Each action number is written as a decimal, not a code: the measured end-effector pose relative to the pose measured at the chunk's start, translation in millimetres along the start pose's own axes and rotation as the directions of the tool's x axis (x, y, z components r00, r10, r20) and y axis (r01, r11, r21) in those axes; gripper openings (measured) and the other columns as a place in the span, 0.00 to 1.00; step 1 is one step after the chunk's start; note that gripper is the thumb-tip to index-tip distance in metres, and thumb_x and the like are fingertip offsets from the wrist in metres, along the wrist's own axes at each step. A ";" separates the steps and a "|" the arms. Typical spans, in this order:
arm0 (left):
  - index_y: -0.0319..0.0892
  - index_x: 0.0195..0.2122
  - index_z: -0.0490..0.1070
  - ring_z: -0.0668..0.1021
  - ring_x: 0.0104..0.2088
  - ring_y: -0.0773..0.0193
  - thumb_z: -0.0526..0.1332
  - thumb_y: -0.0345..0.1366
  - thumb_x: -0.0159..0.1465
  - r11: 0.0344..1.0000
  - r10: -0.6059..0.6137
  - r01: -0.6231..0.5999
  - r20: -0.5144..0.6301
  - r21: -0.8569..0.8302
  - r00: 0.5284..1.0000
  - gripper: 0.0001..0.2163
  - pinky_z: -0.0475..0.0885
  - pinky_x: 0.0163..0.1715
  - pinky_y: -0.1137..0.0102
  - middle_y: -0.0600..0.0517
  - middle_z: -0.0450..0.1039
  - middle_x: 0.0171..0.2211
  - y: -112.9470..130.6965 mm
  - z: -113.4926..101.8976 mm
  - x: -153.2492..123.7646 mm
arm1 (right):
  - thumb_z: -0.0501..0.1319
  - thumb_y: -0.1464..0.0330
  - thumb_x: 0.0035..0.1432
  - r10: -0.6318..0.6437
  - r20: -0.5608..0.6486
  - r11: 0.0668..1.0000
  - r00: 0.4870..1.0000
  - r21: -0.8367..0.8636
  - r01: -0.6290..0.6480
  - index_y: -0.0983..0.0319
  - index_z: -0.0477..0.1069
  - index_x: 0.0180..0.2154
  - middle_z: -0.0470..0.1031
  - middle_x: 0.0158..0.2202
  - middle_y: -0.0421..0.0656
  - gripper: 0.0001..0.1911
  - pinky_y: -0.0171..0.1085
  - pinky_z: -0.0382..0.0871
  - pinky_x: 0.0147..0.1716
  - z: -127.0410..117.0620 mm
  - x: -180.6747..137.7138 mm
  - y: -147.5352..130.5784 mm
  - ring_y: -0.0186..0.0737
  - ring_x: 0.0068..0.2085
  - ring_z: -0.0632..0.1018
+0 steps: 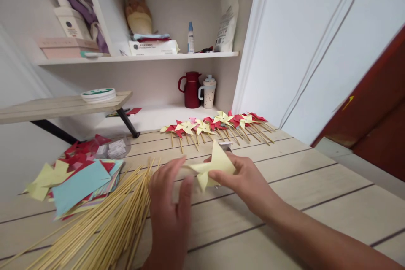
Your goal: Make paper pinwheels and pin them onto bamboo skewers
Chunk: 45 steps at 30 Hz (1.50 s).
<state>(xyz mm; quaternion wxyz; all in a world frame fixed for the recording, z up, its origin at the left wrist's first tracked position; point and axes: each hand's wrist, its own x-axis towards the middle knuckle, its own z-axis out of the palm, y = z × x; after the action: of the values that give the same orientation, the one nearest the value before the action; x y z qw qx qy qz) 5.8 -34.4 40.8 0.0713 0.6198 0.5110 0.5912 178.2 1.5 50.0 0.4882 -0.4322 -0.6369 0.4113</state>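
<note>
A pale yellow paper pinwheel (pixel 218 162) is held over the table, its blades folded toward the middle. My right hand (pixel 243 177) pinches it between thumb and fingers at its right side. To its left is my left hand (pixel 171 198), smeared by motion, with a gap between thumb and fingers. Those fingers are close to the pinwheel's left blade; whether they touch it is unclear. Just behind the right hand, a small shiny object (pixel 225 145) is mostly hidden. A bundle of thin wooden sticks (pixel 120 215) lies left of my left hand.
Finished red and yellow pinwheels on sticks (pixel 218 123) lie in a row along the table's back. Coloured paper sheets (pixel 82 185), red paper pieces (pixel 82 152) and a clear container (pixel 117 148) sit at left, near a raised wooden shelf (pixel 63 107). Behind stand a red jug (pixel 192 90) and a cup (pixel 209 93).
</note>
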 end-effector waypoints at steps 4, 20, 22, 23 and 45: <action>0.46 0.52 0.73 0.76 0.52 0.54 0.55 0.49 0.66 0.827 -0.477 0.493 0.129 -0.270 0.870 0.19 0.66 0.54 0.60 0.47 0.77 0.51 5.6 -0.5 6.8 | 0.73 0.61 0.43 0.293 0.075 0.867 0.953 0.399 -0.298 0.65 0.79 0.33 0.81 0.30 0.46 0.16 0.38 0.68 0.33 -0.4 3.9 1.7 0.39 0.30 0.76; 0.41 0.32 0.80 0.80 0.36 0.55 0.70 0.44 0.52 0.539 -0.523 0.769 0.580 -0.343 0.625 0.12 0.72 0.40 0.66 0.49 0.81 0.31 5.3 4.7 8.9 | 0.74 0.64 0.41 0.315 0.175 0.810 0.933 0.462 -0.360 0.66 0.80 0.33 0.82 0.30 0.46 0.16 0.36 0.69 0.33 10.5 -0.3 5.7 0.37 0.29 0.77; 0.41 0.31 0.80 0.80 0.34 0.56 0.71 0.44 0.50 0.527 -0.541 0.784 0.582 -0.329 0.607 0.13 0.72 0.38 0.66 0.49 0.80 0.29 5.9 3.9 8.9 | 0.74 0.63 0.41 0.318 0.179 0.807 0.931 0.463 -0.365 0.66 0.80 0.33 0.82 0.29 0.46 0.17 0.36 0.69 0.33 10.9 -0.7 6.3 0.37 0.29 0.77; 0.42 0.31 0.81 0.80 0.35 0.56 0.72 0.44 0.49 0.516 -0.545 0.788 0.580 -0.336 0.605 0.13 0.72 0.39 0.67 0.49 0.80 0.30 6.6 4.0 8.8 | 0.74 0.63 0.42 0.315 0.179 0.808 0.932 0.464 -0.363 0.66 0.80 0.34 0.82 0.29 0.46 0.17 0.36 0.69 0.33 10.9 -0.8 6.7 0.38 0.29 0.77; 0.40 0.36 0.81 0.80 0.33 0.57 0.70 0.43 0.52 0.436 -0.631 0.817 0.519 -0.377 0.576 0.14 0.73 0.38 0.65 0.47 0.81 0.31 0.8 6.7 1.4 | 0.71 0.59 0.49 0.298 0.236 0.810 0.925 0.450 -0.376 0.66 0.79 0.35 0.79 0.30 0.44 0.17 0.35 0.66 0.34 11.9 -1.7 6.1 0.36 0.30 0.74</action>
<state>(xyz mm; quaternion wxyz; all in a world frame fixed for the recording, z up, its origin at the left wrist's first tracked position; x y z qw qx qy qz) 11.4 -30.3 40.3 0.5836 0.3628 0.5036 0.5237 167.7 0.5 41.6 0.4493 -0.3682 -0.4617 0.6704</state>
